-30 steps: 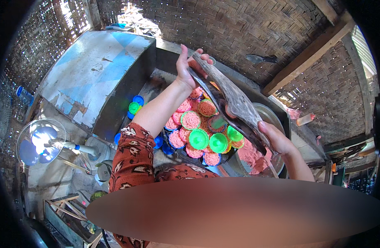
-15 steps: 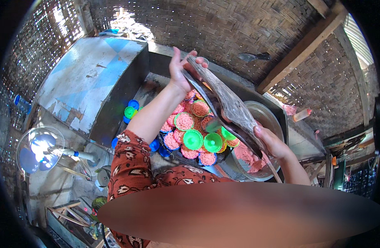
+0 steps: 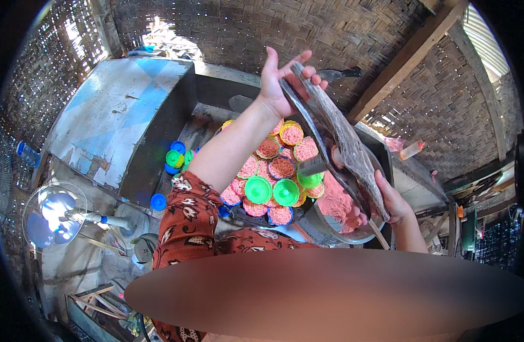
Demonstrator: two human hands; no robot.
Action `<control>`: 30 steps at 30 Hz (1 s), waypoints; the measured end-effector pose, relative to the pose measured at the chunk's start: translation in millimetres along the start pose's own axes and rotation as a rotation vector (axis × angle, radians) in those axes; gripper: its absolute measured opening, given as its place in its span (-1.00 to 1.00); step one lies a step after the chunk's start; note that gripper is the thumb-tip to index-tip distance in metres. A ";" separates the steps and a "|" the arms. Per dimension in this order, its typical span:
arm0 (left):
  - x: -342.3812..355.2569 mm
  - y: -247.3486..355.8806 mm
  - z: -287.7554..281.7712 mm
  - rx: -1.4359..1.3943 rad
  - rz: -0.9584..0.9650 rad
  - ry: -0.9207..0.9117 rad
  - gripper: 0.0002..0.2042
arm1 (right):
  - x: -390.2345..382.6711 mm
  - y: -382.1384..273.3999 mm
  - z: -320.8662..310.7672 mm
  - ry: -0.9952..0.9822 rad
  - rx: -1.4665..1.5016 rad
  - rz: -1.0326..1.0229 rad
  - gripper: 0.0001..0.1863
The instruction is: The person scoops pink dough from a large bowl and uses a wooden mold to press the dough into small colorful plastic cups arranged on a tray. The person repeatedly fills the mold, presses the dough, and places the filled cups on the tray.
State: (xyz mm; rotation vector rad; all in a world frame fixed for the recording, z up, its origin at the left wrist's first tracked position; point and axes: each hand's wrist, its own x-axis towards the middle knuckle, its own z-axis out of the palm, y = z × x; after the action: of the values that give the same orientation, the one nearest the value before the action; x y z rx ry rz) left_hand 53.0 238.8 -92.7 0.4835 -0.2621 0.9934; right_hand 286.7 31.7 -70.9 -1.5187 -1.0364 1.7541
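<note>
A long, weathered wooden press [image 3: 353, 145] of two dark lever arms slants over the work, held in both my hands. My left hand [image 3: 285, 80] curls its fingers round the upper end, thumb raised. At the lower end my right hand [image 3: 394, 200] grips the arms. A metal cylinder [image 3: 312, 166] juts from the press, above a green cup [image 3: 310, 181]. Below lie several cups of pink noodle-like dough [image 3: 282, 168], with two bare green cups [image 3: 257, 190] on top. Pink dough [image 3: 337, 205] fills part of a metal basin [image 3: 362, 235], partly hidden by the press.
Blue and green cups [image 3: 175, 158] sit left of the pile. A worn white-and-blue box [image 3: 119, 114] stands farther left, near a fan [image 3: 55, 214]. A bottle [image 3: 411, 150] rests on the right ledge. Woven walls [image 3: 262, 34] and a wooden beam [image 3: 407, 60] surround the spot.
Both hands and the press have shifted right relative to the cups, the left hand also upward. The press's cylinder now shows clearly beside the green cup.
</note>
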 end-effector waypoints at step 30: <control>-13.7 -29.6 -31.5 -0.051 0.016 0.368 -0.50 | -7.0 8.5 13.7 0.182 -0.437 0.042 -0.36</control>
State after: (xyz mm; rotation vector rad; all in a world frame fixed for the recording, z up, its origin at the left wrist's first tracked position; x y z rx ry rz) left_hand 70.7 231.1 -133.8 0.2447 0.0390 1.0680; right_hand 274.9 19.0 -73.9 -1.9342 -1.3610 1.4406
